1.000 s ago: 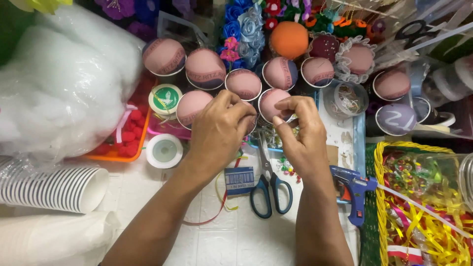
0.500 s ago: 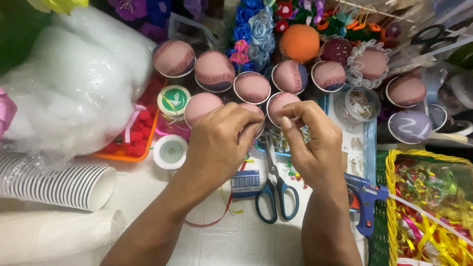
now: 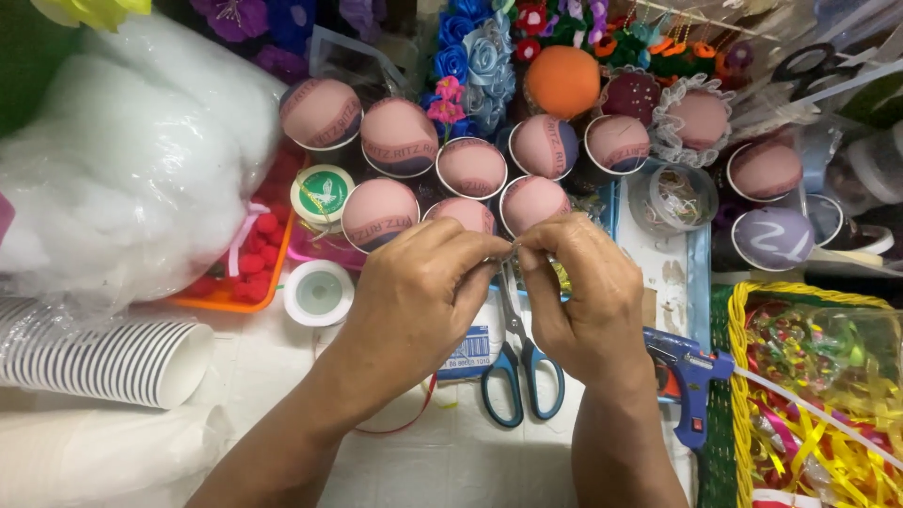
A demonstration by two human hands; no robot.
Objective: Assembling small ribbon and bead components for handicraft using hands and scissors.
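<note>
Something very small and thin — we cannot tell whether it is a pin, a wire or a thread — sits pinched between our two hands at the centre of the view. Our left hand (image 3: 414,292) and our right hand (image 3: 583,292) are pressed fingertip to fingertip, thumbs and forefingers closed on that tiny piece just above the blue-handled scissors (image 3: 517,362), which lie on the white table (image 3: 451,461) at six o'clock from the fingertips.

Toward twelve o'clock stand rows of paper cups topped with pink padded domes (image 3: 400,136); one dome at one o'clock wears a white lace frill (image 3: 696,118), and an orange ball (image 3: 562,80) sits among fabric flowers. We judge that many cups are already filled and capped, while most still lack trimming — so the work looks well under way but not finished.

At nine o'clock lies a big bag of white stuffing (image 3: 122,169), and at eight o'clock a stack of white cups (image 3: 103,357) on its side, apparently unused. A blue glue gun (image 3: 691,376) rests at four o'clock, beside a yellow basket (image 3: 738,376) holding ribbons. A roll of tape (image 3: 320,292) sits at nine o'clock, close to the left hand.
</note>
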